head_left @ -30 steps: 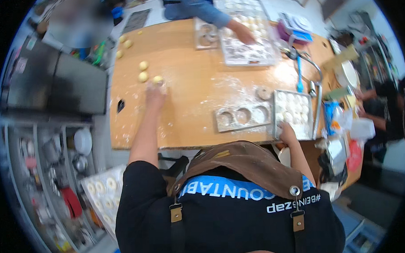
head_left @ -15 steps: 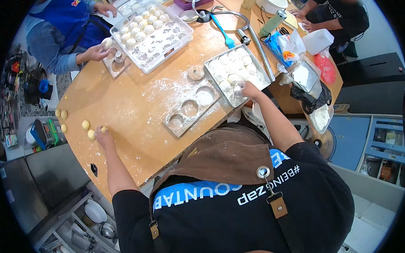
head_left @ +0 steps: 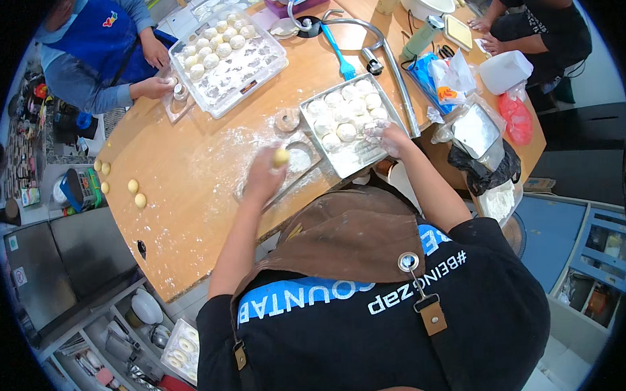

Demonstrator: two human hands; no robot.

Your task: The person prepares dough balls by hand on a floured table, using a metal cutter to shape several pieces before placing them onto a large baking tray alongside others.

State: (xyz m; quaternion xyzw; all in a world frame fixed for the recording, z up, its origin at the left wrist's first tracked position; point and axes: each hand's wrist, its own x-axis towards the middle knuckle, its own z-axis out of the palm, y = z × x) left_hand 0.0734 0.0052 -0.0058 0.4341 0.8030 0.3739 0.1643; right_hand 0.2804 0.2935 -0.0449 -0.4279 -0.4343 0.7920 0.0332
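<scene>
Gripping dough ball [head_left: 280, 157], left hand [head_left: 262, 178] overlaps mould [head_left: 301, 159]; right hand [head_left: 394, 140] at tray [head_left: 354, 157], grip unclear.

Five yellow balls [head_left: 140, 201] on the desk [head_left: 189, 200], one more in the left hand [head_left: 261, 176]; two co-workers [head_left: 91, 48]; one blue brush [head_left: 339, 53], one green bottle [head_left: 423, 37], one red bag [head_left: 515, 118].

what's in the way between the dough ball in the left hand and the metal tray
Nothing visible blocks the dough ball in the left hand. Only the floured wooden mold lies low between, and then the rim of the metal tray. The right hand is at the tray's right side, off that line.
</scene>
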